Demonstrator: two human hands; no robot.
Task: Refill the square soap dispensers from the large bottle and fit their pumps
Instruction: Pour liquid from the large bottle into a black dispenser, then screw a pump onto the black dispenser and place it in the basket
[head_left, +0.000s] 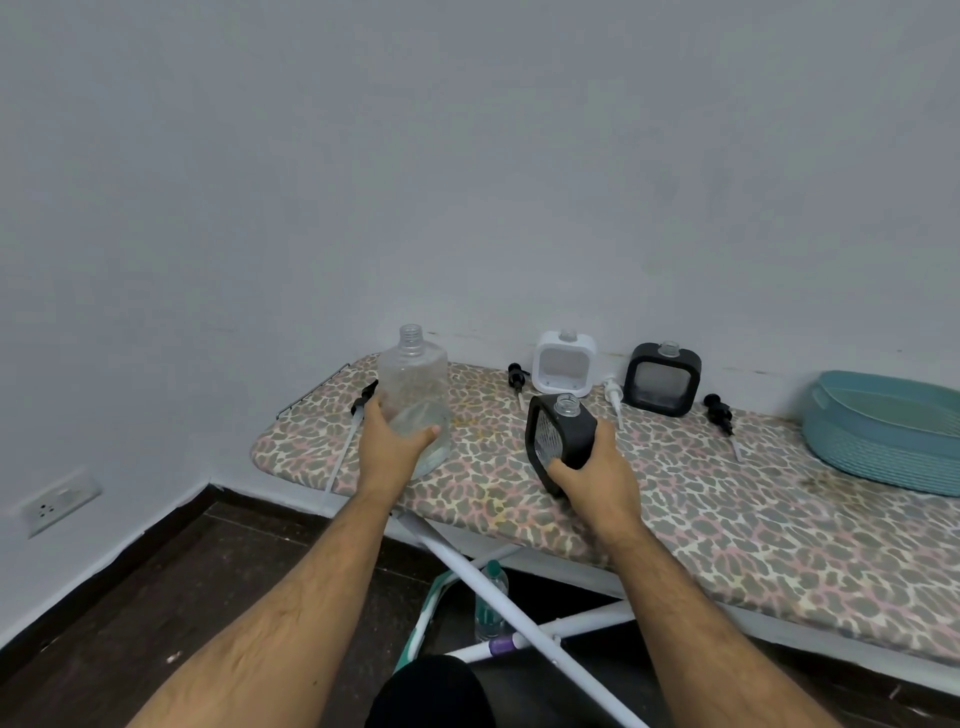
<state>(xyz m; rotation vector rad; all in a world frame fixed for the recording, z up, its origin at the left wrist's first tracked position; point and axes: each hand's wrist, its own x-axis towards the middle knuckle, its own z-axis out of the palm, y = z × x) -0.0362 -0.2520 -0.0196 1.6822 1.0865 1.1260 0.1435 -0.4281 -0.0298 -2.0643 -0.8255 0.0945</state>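
- We hold the large clear bottle (414, 384) upright on the left end of the ironing board (701, 499); its cap is off, the threaded neck is bare, and only a little clear liquid lies at the bottom.
- Our left hand (390, 441) wraps the bottle's lower part, the fingers curled round the front and the thumb on the near side.
- Our right hand (589, 470) grips a black square dispenser (561, 434) by its lower right corner, fingers closed round the edge; the dispenser is tilted, its open neck leaning toward the bottle, and it stands near the board's front middle.
- Behind it, against the wall, a white square dispenser (564, 362) and a second black square dispenser (662, 378) stand upright, both without pumps.
- Pumps lie loose on the board: a black pump (517, 378) left of the white dispenser, a white pump (613, 395) between the two rear dispensers, and another black pump (719, 410) right of the black one.
- A long-tubed black pump (363, 402) lies just left of the bottle, its tube running off the board's edge.
- A teal basket (883, 431) sits at the far right of the board.
- Under the board, a small plastic bottle (491, 597) stands on the floor by the white legs.
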